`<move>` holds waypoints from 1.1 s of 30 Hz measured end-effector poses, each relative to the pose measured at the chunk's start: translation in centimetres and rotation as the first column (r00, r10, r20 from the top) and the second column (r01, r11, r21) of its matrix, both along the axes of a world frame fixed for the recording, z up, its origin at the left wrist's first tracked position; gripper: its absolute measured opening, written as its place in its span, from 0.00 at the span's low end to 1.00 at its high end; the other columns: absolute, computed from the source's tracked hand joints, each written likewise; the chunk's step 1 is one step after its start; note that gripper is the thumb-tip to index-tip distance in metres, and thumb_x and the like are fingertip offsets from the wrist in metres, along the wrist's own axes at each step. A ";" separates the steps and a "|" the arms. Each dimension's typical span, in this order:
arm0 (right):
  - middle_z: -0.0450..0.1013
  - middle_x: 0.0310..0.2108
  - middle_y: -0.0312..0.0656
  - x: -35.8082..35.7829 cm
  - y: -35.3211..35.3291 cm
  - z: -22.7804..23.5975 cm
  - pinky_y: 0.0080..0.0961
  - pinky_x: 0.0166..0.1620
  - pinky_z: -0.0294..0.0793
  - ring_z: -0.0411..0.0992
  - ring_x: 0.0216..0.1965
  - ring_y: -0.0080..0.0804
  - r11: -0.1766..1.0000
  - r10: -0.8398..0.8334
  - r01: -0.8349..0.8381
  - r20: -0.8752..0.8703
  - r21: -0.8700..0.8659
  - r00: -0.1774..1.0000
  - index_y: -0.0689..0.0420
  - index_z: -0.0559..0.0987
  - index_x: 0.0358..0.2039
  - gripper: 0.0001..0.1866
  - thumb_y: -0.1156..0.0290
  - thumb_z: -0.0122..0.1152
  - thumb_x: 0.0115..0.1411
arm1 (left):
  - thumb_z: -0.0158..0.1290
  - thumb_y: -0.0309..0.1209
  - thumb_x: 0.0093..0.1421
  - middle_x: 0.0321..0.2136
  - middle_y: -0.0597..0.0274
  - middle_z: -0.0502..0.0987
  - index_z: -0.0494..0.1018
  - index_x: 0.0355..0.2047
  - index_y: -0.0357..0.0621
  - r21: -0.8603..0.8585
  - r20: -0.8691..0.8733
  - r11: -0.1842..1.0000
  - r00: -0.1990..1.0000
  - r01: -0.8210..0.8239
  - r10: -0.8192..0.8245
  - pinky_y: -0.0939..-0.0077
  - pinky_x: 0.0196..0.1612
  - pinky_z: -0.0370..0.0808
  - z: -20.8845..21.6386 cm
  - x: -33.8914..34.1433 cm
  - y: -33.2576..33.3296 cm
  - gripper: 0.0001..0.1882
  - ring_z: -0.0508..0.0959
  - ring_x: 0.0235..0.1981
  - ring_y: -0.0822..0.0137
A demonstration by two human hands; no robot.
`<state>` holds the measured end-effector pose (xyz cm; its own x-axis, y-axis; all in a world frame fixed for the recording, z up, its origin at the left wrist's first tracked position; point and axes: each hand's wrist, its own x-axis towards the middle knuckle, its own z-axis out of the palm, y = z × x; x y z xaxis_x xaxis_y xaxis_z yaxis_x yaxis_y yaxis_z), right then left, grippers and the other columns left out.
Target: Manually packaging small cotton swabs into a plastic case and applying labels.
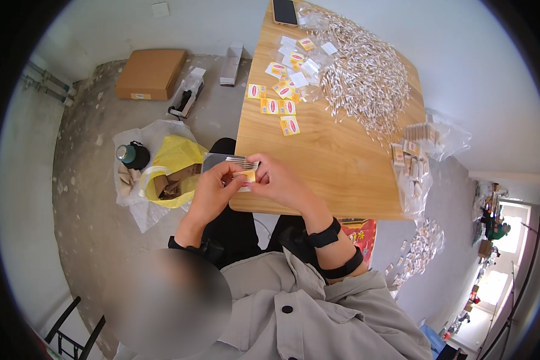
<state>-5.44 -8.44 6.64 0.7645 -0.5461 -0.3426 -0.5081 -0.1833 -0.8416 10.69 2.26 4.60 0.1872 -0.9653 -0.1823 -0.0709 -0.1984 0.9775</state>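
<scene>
Close to the table's near left corner, both hands meet at a small clear packet of cotton swabs [241,162] with a yellow and white card [246,176] at its front. My left hand [213,186] pinches it from the left, thumb against the card. From the right, the curled fingers of my right hand [277,180] grip the same packet. Part of the packet is hidden behind my fingers. Loose yellow and white cards [288,107] are scattered on the table beyond, beside a large heap of loose cotton swabs [366,78].
The wooden table [336,174] carries a phone [285,12] at its far edge and bagged packs [411,153] along its right edge. On the floor at left are a yellow bag [177,155], a bottle [132,155] and a cardboard box [151,74]. Small packs [419,252] lie on the right floor.
</scene>
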 end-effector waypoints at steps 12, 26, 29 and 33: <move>0.73 0.28 0.29 -1.3 2.3 -2.4 0.11 0.29 0.63 0.70 0.29 0.14 0.800 -0.493 0.380 0.146 0.464 0.858 0.55 0.77 0.38 0.07 0.67 0.60 0.61 | 0.56 0.28 0.61 0.29 0.65 0.77 0.71 0.35 0.37 0.103 -0.377 0.982 0.907 -0.158 0.185 0.85 0.29 0.70 -3.1 -1.6 0.4 0.08 0.76 0.27 0.77; 0.75 0.29 0.41 -2.2 2.1 -4.9 0.16 0.27 0.71 0.71 0.24 0.20 0.719 -0.689 0.648 0.143 0.249 0.710 0.65 0.74 0.39 0.10 0.75 0.62 0.58 | 0.55 0.45 0.62 0.34 0.72 0.76 0.74 0.44 0.42 0.313 -0.307 0.897 0.861 -0.311 0.405 0.84 0.33 0.65 -7.1 1.7 1.0 0.20 0.69 0.30 0.81; 0.75 0.29 0.43 -2.2 2.5 -5.5 0.17 0.26 0.73 0.72 0.22 0.22 0.728 -0.685 0.660 0.177 0.185 0.707 0.66 0.74 0.38 0.11 0.74 0.63 0.58 | 0.58 0.43 0.60 0.30 0.77 0.76 0.77 0.41 0.47 0.306 -0.374 0.906 0.838 -0.293 0.397 0.85 0.31 0.63 -7.6 2.0 1.1 0.15 0.68 0.28 0.83; 0.76 0.28 0.45 -2.0 3.0 -5.9 0.18 0.25 0.73 0.73 0.21 0.22 0.709 -0.705 0.677 0.163 0.197 0.691 0.66 0.75 0.37 0.11 0.73 0.64 0.57 | 0.59 0.41 0.60 0.27 0.78 0.76 0.78 0.38 0.48 0.297 -0.415 0.913 0.824 -0.280 0.387 0.85 0.29 0.62 -7.7 2.2 1.0 0.12 0.67 0.26 0.84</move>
